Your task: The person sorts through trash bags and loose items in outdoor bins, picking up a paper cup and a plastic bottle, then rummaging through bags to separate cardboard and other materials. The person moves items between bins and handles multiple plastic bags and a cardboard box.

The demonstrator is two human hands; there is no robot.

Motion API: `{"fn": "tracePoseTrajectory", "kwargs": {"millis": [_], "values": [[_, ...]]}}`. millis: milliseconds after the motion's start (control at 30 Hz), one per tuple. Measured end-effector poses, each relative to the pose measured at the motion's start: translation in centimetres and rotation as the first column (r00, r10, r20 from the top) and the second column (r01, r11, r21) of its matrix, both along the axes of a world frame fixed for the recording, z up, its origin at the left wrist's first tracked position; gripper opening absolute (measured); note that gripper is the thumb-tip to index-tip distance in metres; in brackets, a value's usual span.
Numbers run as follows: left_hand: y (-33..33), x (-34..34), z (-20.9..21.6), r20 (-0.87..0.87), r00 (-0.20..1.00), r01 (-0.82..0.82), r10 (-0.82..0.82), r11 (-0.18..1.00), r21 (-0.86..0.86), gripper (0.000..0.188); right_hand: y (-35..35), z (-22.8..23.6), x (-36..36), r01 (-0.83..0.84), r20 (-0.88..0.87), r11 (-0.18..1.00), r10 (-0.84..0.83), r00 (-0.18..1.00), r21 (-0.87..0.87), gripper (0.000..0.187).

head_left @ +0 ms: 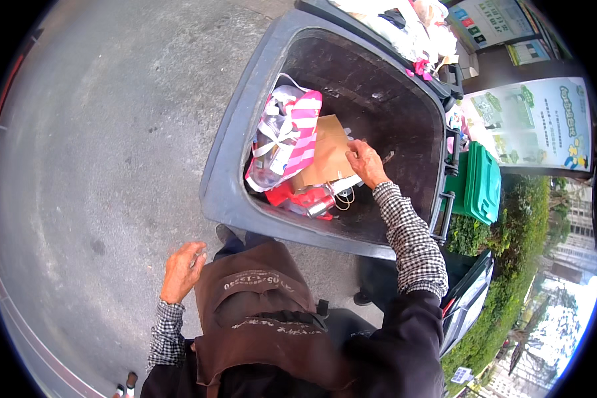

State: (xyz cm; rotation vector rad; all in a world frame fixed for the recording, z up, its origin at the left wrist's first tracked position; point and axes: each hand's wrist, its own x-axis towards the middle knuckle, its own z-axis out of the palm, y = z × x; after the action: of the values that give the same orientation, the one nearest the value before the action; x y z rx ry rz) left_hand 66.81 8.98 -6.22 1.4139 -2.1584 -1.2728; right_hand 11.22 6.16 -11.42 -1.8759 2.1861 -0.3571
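Note:
My right hand (367, 163) reaches into a large grey wheeled bin (222, 179), its fingers bent, with a small gap to the thumb. It hovers at the right edge of a brown cardboard piece or paper bag (328, 152); whether it touches is unclear. A pink-and-white striped bag (305, 126) filled with clear plastic and white ribbon leans on the bin's left wall. Below it are a red bag (282, 195), a shiny metal can (320, 207) and a pale looped cord (343, 199). My left hand (182, 272) hangs over the pavement beside my brown apron, fingers loosely curved, holding nothing.
White bags and pink scraps (421, 40) lie piled beyond the bin's far right edge. A green bin (482, 182), printed boards (530, 126) and a hedge (511, 265) stand to the right. Another dark bin (467, 298) is beside my right arm. Grey pavement (113, 132) spreads left.

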Motion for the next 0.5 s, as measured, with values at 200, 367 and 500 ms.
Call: {"fn": "tracePoseTrajectory", "kwargs": {"millis": [200,367,500], "values": [[-3.3,-1.9,-0.2,0.159,0.951,0.27,-0.267,0.963,0.002,0.022,-0.9,-0.7,7.8,-0.154,0.296,0.986,0.126,0.947,0.07,0.027],[-4.9,-2.3,-0.9,0.205,0.922,0.342,-0.329,0.939,-0.028,0.022,-7.9,-1.6,16.0,-0.389,0.293,0.912,0.41,0.864,-0.13,0.03],[-4.7,-1.9,0.7,0.258,0.912,0.325,-0.318,0.946,0.016,0.023,-12.4,-5.2,21.1,-0.394,0.002,0.915,0.396,0.918,-0.089,0.026]]}}
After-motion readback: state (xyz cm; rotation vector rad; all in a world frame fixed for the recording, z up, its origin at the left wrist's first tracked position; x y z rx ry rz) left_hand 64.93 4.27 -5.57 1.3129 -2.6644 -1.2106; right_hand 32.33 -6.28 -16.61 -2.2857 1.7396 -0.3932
